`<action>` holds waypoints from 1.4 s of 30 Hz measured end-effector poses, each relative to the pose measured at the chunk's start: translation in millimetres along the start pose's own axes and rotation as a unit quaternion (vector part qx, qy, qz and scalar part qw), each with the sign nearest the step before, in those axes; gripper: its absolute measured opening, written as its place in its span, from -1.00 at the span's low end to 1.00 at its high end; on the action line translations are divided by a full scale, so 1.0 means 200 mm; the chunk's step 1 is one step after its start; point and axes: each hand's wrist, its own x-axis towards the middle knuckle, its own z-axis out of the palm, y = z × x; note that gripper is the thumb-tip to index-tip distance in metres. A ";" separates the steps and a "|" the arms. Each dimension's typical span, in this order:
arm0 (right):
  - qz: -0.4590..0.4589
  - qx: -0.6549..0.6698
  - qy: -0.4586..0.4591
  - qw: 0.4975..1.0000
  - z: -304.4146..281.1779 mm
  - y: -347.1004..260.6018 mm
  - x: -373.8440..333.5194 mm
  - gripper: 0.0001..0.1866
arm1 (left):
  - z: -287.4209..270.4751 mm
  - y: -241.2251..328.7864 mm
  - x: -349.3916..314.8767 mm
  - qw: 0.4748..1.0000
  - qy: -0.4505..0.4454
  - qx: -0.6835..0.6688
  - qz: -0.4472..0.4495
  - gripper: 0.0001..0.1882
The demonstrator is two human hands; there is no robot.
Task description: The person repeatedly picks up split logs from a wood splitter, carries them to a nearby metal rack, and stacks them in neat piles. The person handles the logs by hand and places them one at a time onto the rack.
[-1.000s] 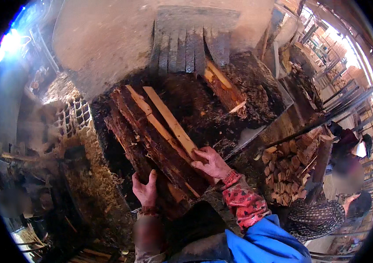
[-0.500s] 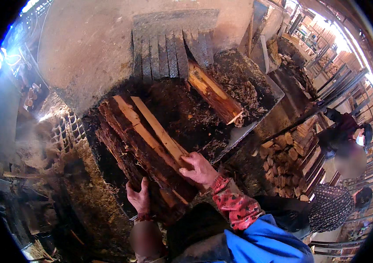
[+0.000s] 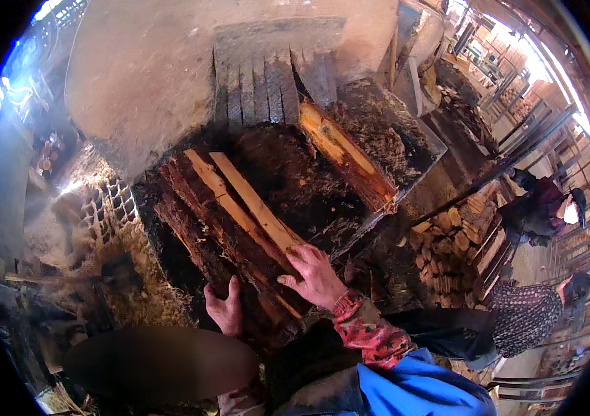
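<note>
Where fingers (image 3: 300, 258) press, split logs (image 3: 229, 229) lie beneath (touching).

Long split log (image 3: 229, 229) under our palms, dark rough bark, two pale cut strips on top, lying flat, slanted up-left across the dark bed

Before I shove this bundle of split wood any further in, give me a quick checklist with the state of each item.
1. Left hand on the wood bundle: ok, pressed against its near end.
2. Right hand on top of the bundle: ok.
3. Pale slats lying flat on top: ok.
4. Separate log apart from the bundle: ok.
5. Person in the patterned top away from the bundle: ok.
6. Space beyond the far end: cannot tell.
</note>
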 end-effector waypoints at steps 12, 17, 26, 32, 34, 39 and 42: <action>0.008 -0.005 0.022 1.000 0.04 -0.09 -0.07 -0.27 | 0.00 0.04 -0.01 0.999 0.005 0.044 0.001 -0.53; 0.028 0.048 0.002 0.998 0.01 -0.08 -0.06 -0.34 | 0.00 0.01 -0.01 0.999 0.017 0.031 -0.003 -0.55; 0.029 0.036 0.015 0.999 -0.01 -0.12 -0.05 -0.41 | 0.02 0.09 -0.03 0.997 0.035 0.067 -0.011 -0.57; 0.008 0.011 0.020 1.000 -0.01 -0.14 -0.02 -0.45 | 0.02 0.06 -0.03 0.999 0.027 0.029 -0.007 -0.57; 0.001 0.016 0.018 1.000 -0.01 -0.13 -0.01 -0.46 | 0.00 0.01 -0.01 1.000 -0.002 -0.006 -0.022 -0.56; 0.010 0.068 0.052 0.996 -0.02 -0.06 0.00 -0.54 | -0.01 -0.04 0.00 1.000 0.009 0.001 0.001 -0.56; 0.051 0.040 0.114 0.991 -0.11 0.03 0.00 -0.60 | 0.01 0.06 -0.02 0.999 0.035 0.027 0.001 -0.55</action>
